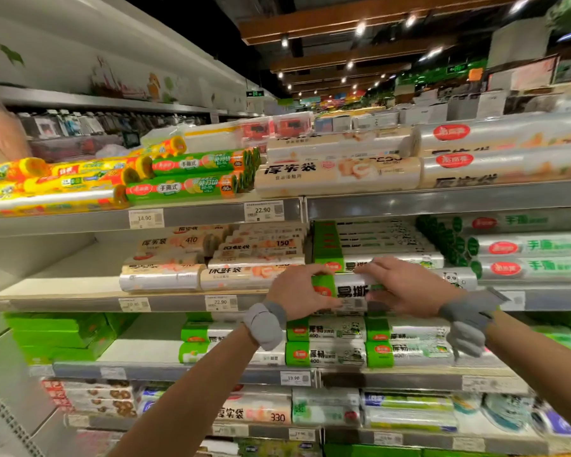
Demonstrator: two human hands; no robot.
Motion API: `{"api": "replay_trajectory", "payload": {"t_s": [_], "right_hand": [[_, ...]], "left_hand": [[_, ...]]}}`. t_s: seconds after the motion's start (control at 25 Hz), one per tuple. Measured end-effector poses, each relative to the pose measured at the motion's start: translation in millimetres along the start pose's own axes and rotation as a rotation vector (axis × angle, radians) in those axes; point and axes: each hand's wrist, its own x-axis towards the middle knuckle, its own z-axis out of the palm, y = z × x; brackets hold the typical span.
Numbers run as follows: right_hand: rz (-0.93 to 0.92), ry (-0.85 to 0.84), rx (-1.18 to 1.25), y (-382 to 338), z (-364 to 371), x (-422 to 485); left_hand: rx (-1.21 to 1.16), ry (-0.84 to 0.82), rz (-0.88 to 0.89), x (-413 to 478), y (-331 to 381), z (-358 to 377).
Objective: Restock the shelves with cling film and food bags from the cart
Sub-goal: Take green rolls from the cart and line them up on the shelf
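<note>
The roll (pixel 351 289) reads 易撕 in black on white wrap, with a green end band and a red oval logo. My left hand (pixel 297 291) curls round the green end and my right hand (pixel 409 288) pinches the other. I hold it at the shelf (pixel 178 303) front, before matching panda-printed rolls (pixel 409 258). A tag (pixel 221 303) reads 22.90.

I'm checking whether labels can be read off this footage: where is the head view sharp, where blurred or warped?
Head view: the green-ended roll held by left hand and right hand and the upper 22.90 price tag read sharply; upper-right rolls smear; ceiling lights flare; shelf edges bow.
</note>
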Motion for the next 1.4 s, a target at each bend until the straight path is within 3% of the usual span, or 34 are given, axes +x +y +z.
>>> {"api": "replay_trajectory", "payload": {"t_s": [0.2, 0.44, 0.84, 1.4], "right_hand": [[0.107, -0.034, 0.075, 21.8, 2.5, 7.0], [0.211, -0.075, 0.068, 53.3, 23.6, 41.7], [0.318, -0.121, 0.031, 64.4, 55.9, 68.9], [0.351, -0.067, 0.093, 64.5, 64.9, 61.7]], "left_hand": [[-0.188, 0.095, -0.02, 10.7, 1.1, 9.8], [0.041, 0.231, 0.007, 37.9, -4.7, 37.1], [0.151, 0.025, -0.12, 69.9, -4.2, 55.5], [0.13, 0.086, -0.148, 83.0, -9.1, 75.0]]}}
